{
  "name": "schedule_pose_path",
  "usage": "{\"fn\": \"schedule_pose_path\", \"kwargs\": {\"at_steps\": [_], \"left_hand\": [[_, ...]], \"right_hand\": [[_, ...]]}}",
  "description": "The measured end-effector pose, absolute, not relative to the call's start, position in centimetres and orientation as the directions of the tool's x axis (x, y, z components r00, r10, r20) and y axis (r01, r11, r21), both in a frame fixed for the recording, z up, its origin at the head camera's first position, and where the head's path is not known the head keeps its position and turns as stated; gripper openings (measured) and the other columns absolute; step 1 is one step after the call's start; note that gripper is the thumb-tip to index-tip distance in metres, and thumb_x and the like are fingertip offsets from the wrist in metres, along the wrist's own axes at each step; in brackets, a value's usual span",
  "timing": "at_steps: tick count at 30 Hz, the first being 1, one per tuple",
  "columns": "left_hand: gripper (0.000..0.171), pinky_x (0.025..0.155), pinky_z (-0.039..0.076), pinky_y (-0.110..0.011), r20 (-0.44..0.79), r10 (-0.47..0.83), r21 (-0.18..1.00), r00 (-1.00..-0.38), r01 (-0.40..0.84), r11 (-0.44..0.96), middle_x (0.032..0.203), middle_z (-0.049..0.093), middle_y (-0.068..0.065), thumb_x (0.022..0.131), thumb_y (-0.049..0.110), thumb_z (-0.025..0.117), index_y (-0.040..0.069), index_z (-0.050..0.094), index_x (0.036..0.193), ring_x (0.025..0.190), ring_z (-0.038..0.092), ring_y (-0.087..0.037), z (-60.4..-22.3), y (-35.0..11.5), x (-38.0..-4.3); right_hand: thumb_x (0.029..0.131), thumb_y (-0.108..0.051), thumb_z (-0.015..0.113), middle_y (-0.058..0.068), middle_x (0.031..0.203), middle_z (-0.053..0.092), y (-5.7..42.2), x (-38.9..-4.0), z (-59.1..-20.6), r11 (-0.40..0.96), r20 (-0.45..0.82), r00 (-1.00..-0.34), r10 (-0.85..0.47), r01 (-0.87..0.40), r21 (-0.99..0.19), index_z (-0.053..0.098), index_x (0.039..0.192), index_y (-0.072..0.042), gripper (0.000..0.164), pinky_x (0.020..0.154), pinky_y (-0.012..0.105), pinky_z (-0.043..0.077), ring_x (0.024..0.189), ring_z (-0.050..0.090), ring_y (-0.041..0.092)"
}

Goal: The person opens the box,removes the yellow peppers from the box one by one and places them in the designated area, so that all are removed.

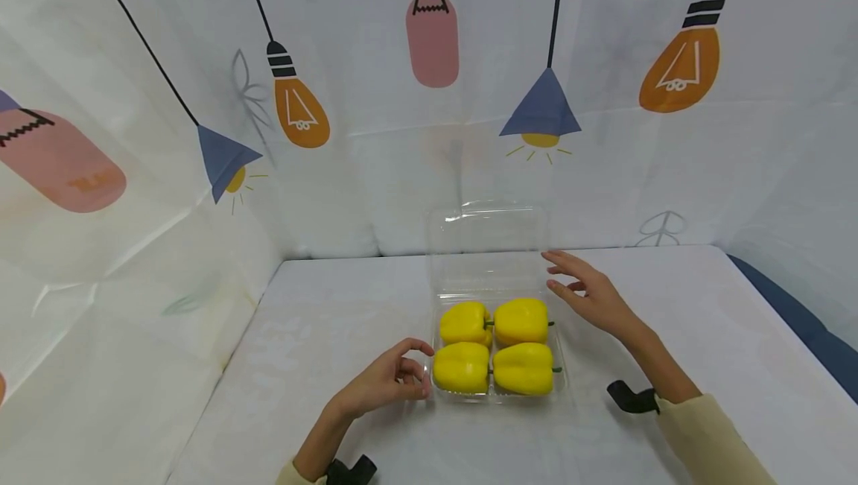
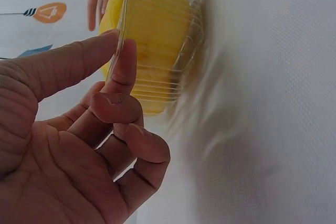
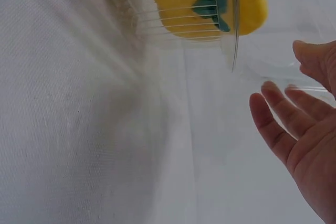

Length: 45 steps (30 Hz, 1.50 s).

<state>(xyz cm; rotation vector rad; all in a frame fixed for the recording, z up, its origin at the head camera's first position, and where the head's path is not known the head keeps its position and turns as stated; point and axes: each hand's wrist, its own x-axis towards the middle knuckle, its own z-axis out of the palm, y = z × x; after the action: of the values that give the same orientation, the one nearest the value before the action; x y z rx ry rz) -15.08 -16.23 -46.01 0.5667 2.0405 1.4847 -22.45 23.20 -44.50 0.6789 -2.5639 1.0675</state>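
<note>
A clear plastic clamshell container sits on the white table with its lid raised at the back. Several yellow bell peppers with green stems lie inside it in two rows. At the container's left side, my left hand pinches the rim between thumb and index finger, its other fingers curled loosely below. To the right of the lid, my right hand is held with fingers extended and thumb apart, gripping nothing. In the right wrist view its fingertips overlap the transparent lid.
White table cover spreads out on both sides of the container. Behind stands a white cloth backdrop printed with lamps and bulbs. Dark blue fabric shows past the table's right edge. A black device is on the right wrist.
</note>
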Motion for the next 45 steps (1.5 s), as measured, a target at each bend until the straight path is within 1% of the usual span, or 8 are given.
{"fn": "schedule_pose_path", "kwargs": {"at_steps": [2, 6, 12, 14, 19, 27, 36, 45], "left_hand": [[0.052, 0.066, 0.049, -0.025, -0.188, 0.621, 0.954, -0.761, 0.009, 0.301, 0.089, 0.067, -0.008, 0.084, 0.015, 0.071, 0.015, 0.044, 0.128, 0.067, 0.057, -0.015, -45.9, -16.2, -15.0], [0.052, 0.066, 0.048, -0.024, -0.196, 0.616, 0.956, -0.763, -0.007, 0.295, 0.09, 0.067, -0.012, 0.084, 0.011, 0.07, 0.011, 0.043, 0.129, 0.068, 0.057, -0.015, -45.6, -16.0, -14.8], [0.052, 0.066, 0.049, -0.024, -0.188, 0.62, 0.956, -0.762, 0.003, 0.294, 0.09, 0.067, -0.012, 0.084, 0.012, 0.071, 0.011, 0.043, 0.128, 0.068, 0.058, -0.015, -45.6, -16.1, -14.8], [0.052, 0.066, 0.049, -0.024, -0.186, 0.623, 0.956, -0.76, 0.008, 0.294, 0.09, 0.067, -0.011, 0.084, 0.013, 0.071, 0.013, 0.043, 0.128, 0.068, 0.058, -0.014, -45.8, -16.1, -14.8], [0.051, 0.065, 0.048, -0.024, -0.19, 0.625, 0.958, -0.757, -0.003, 0.287, 0.09, 0.066, -0.013, 0.085, 0.01, 0.069, 0.011, 0.043, 0.129, 0.068, 0.058, -0.016, -45.6, -16.1, -14.8], [0.05, 0.066, 0.048, -0.024, -0.204, 0.622, 0.956, -0.756, -0.016, 0.294, 0.09, 0.067, -0.013, 0.085, 0.01, 0.069, 0.011, 0.043, 0.128, 0.069, 0.058, -0.016, -45.4, -16.0, -14.7], [0.051, 0.067, 0.049, -0.025, -0.206, 0.629, 0.956, -0.749, -0.018, 0.292, 0.091, 0.067, -0.013, 0.085, 0.012, 0.069, 0.011, 0.043, 0.129, 0.07, 0.058, -0.016, -45.4, -16.1, -14.7], [0.051, 0.066, 0.049, -0.024, -0.202, 0.632, 0.956, -0.748, -0.01, 0.294, 0.091, 0.067, -0.013, 0.086, 0.012, 0.069, 0.011, 0.042, 0.129, 0.069, 0.058, -0.016, -45.4, -16.1, -14.7]], "right_hand": [[0.094, -0.02, 0.059, 0.011, 0.145, 0.04, 23.2, -22.5, -44.7, 0.615, 0.411, -0.854, -0.321, -0.517, -0.595, 0.044, 0.141, -0.017, 0.05, 0.077, 0.044, 0.053, 0.109, 0.059, 0.027], [0.095, -0.022, 0.057, 0.013, 0.146, 0.038, 23.2, -22.6, -45.0, 0.618, 0.365, -0.872, -0.327, -0.489, -0.615, 0.044, 0.14, -0.011, 0.048, 0.079, 0.046, 0.052, 0.111, 0.058, 0.03], [0.094, -0.023, 0.058, 0.014, 0.146, 0.037, 23.1, -22.7, -45.4, 0.621, 0.301, -0.894, -0.331, -0.447, -0.644, 0.046, 0.138, -0.008, 0.048, 0.081, 0.047, 0.052, 0.114, 0.056, 0.031], [0.094, -0.024, 0.058, 0.016, 0.146, 0.037, 23.2, -22.8, -45.8, 0.617, 0.273, -0.902, -0.333, -0.428, -0.661, 0.045, 0.139, -0.007, 0.05, 0.082, 0.049, 0.051, 0.114, 0.056, 0.032], [0.094, -0.028, 0.058, 0.02, 0.144, 0.039, 23.3, -22.8, -46.5, 0.62, 0.22, -0.914, -0.34, -0.394, -0.678, 0.043, 0.139, -0.004, 0.053, 0.083, 0.054, 0.048, 0.114, 0.055, 0.035], [0.094, -0.026, 0.058, 0.019, 0.14, 0.045, 23.4, -22.9, -47.1, 0.61, 0.172, -0.922, -0.346, -0.36, -0.705, 0.044, 0.138, -0.002, 0.051, 0.088, 0.055, 0.046, 0.113, 0.057, 0.034], [0.095, -0.039, 0.053, 0.018, 0.139, 0.046, 23.6, -22.8, -47.5, 0.628, 0.1, -0.931, -0.352, -0.314, -0.712, 0.043, 0.139, -0.004, 0.057, 0.088, 0.056, 0.045, 0.114, 0.056, 0.036], [0.095, -0.036, 0.054, 0.019, 0.138, 0.046, 23.7, -22.4, -46.8, 0.632, 0.129, -0.915, -0.381, -0.36, -0.686, 0.041, 0.14, -0.003, 0.057, 0.087, 0.059, 0.044, 0.11, 0.058, 0.035]]}}
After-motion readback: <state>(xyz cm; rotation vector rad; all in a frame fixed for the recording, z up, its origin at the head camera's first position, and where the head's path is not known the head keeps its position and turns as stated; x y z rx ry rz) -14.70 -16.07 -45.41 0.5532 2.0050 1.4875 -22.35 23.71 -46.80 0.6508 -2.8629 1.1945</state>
